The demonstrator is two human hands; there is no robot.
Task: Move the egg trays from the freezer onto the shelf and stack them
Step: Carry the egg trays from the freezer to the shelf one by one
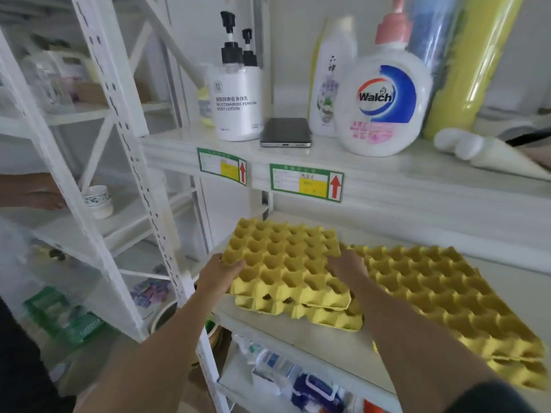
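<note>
A yellow egg tray (286, 260) lies on top of another yellow tray (331, 318) on the white shelf (343, 350), slightly askew over it. My left hand (220, 277) grips the top tray's left edge. My right hand (348, 268) holds its right edge. To the right a second pile of yellow egg trays (441, 296) rests on the same shelf, two layers showing at its near corner. The freezer is out of view.
The shelf above carries a body lotion bottle (238, 99), a dark phone (285, 132), a Walch soap bottle (384, 102), yellow rolls (474, 64) and white cones (489, 153). A white upright (131, 162) stands left. Another person's hand (35, 192) reaches in at far left.
</note>
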